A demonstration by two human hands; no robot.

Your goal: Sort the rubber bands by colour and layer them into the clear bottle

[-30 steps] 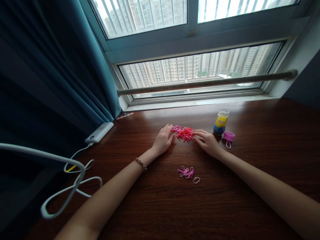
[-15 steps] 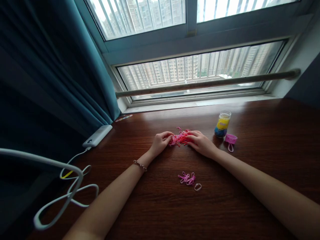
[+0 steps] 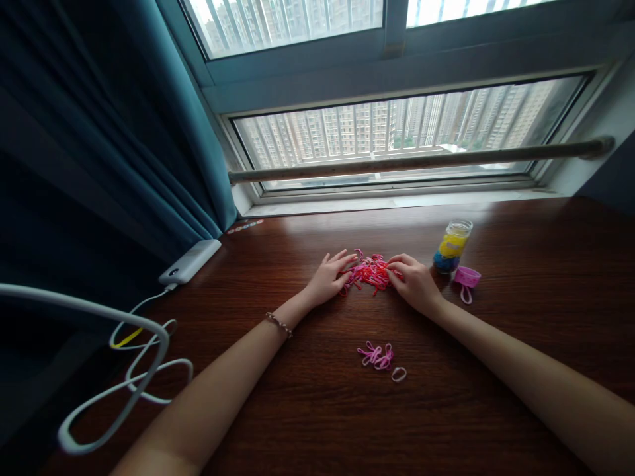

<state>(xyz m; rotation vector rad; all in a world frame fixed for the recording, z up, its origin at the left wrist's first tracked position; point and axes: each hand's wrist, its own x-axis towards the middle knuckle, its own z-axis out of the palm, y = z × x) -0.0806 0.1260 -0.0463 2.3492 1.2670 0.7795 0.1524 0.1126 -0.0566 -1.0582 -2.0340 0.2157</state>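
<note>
A heap of pink and red elastic hair ties (image 3: 368,272) lies on the brown tabletop between my hands. At its left edge rests my left hand (image 3: 328,277), fingers spread and thumb against the ties; it grips nothing I can see. My right hand (image 3: 413,281) is at the heap's right edge, its fingertips pinched together on some of the ties. How many it holds is hidden. Nearer to me lies a small cluster of pink-purple hair ties (image 3: 378,357). Just right of that cluster is a single pale pink hair tie (image 3: 399,375).
Behind my right hand stands a glass jar (image 3: 452,246) with yellow and blue contents. A pink ring-shaped piece (image 3: 467,276) with a loop lies beside it. At the left are a white power bank (image 3: 191,262), a white cable (image 3: 149,337) and a blue curtain (image 3: 198,165).
The heap of hair ties has spread wider. My left hand has opened its fingers, and my right hand has shifted to the heap's right edge. The view has shifted slightly.
</note>
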